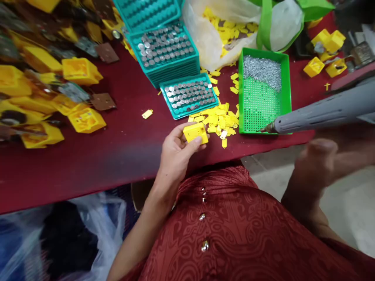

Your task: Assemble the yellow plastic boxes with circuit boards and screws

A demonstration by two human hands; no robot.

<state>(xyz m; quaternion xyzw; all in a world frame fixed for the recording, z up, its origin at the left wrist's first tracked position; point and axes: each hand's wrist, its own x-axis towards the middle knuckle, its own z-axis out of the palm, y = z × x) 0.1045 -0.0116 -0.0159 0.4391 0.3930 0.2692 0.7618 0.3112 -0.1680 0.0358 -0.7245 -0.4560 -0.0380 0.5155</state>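
Observation:
My left hand point(177, 146) is closed round a small yellow plastic casing point(193, 133), its thumb pressed on the near face. The casing is held just above the table's front edge. My right hand point(318, 162) is smeared by motion, below a grey electric screwdriver point(322, 109); whether it grips the tool I cannot tell. The screwdriver's bit points down at the near edge of a green perforated tray point(262, 103), where small silver screws point(262, 70) fill the far part. Many flat yellow tags point(219, 119) lie between the casing and this tray.
A teal tray point(175, 113) of button cells stands before a stack of teal trays point(175, 70). Yellow assemblies with wires point(80, 72) crowd the left. Behind are a plastic bag point(199, 35) of yellow pieces and a green bag point(265, 23). Yellow cubes point(315, 66) sit at right.

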